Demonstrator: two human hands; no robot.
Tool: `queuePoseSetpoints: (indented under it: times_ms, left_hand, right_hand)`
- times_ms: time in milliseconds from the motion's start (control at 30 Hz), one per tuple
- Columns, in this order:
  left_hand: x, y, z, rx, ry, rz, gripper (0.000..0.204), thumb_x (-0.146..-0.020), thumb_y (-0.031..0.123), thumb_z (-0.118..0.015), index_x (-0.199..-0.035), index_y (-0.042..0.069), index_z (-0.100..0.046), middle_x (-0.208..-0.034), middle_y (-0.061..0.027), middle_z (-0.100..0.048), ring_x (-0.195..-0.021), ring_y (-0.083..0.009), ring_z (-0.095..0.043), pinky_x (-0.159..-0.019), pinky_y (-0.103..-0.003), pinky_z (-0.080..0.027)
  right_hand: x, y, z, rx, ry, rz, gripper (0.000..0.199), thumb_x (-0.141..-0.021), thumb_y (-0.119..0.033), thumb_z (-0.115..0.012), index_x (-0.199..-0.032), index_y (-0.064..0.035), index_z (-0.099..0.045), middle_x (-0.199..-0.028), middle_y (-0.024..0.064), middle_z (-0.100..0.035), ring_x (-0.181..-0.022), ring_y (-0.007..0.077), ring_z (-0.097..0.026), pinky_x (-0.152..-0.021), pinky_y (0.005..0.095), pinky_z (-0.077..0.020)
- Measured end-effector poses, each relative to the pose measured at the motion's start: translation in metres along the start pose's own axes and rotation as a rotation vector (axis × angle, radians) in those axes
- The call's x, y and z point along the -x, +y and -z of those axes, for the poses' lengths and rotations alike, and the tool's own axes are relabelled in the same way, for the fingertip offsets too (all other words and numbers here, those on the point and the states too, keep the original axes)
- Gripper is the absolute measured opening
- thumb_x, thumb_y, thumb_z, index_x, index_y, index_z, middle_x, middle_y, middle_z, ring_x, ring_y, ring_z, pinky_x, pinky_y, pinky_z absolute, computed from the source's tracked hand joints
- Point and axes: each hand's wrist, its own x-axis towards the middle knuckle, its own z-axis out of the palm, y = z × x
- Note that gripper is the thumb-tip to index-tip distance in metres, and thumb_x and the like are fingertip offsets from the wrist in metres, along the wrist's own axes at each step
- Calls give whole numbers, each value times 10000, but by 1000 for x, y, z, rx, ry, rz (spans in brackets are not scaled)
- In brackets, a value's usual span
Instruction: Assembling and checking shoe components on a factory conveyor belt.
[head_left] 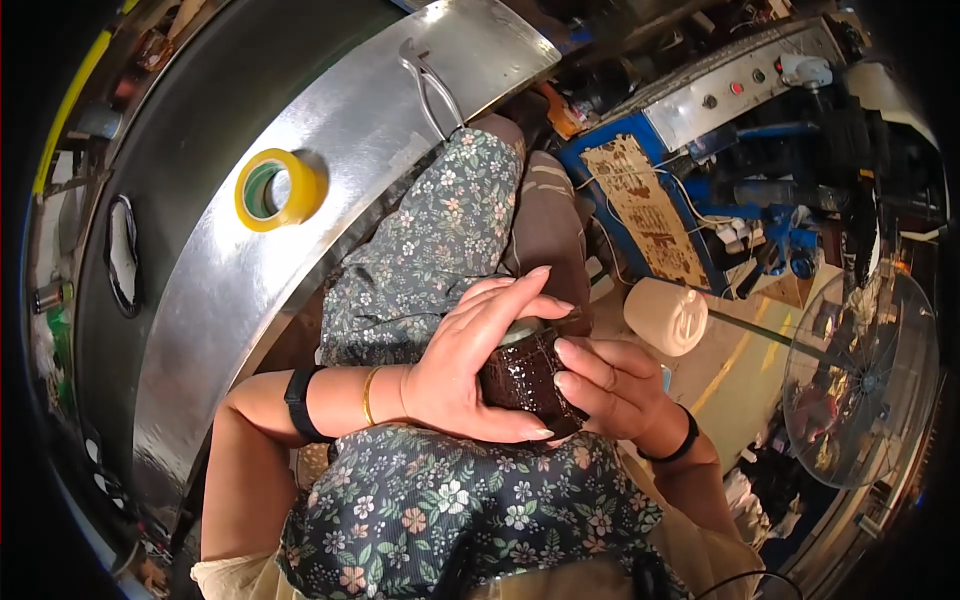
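A dark brown glass-like jar (527, 372) with a shiny, speckled surface and a pale greenish top edge is held in front of my waist, above my flowered apron (420, 235). My left hand (455, 350) wraps it from the left, its fingers reaching over the top and its thumb along the lower side. On the other side, my right hand (622, 392) presses bent fingertips against the jar's wall. The fingers partly cover the top, so I cannot tell whether a lid is on. What fills the jar is too dark to make out.
To the left runs a shiny metal ledge (225, 290) bearing a roll of yellow tape (297, 192) and pliers (428, 85), beside a dark conveyor belt (190, 120). At right are a blue machine with buttons (690, 120), a beige plastic jug (660, 315) and a round fan (860, 375).
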Motion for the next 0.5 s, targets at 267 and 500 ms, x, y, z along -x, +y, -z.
queuePoseSetpoints:
  times_ms: [267,500]
  left_hand:
    - [-4,-8,-13,71,130,11,1017,-782,454,-753,-1502,-42,-235,-1323,-237,-549,-1196,-352,-550,-1059,-460,-359]
    - [-55,-39,16,-615,250,2,457,-853,237,-685,-1240,29,-561,-1219,-179,-589,-1183,-341,-540,-1033,-459,-398]
  right_hand:
    - [3,16,5,-25,-117,-72,609,-732,-455,-776,-1158,-36,-658,-1240,153,-638,-1008,283,-642,-846,345,-542]
    - [31,82,-133,-576,289,-852,338,-975,-209,-576,-1201,40,-611,-1123,137,-677,-1040,168,-617,-904,306,-480]
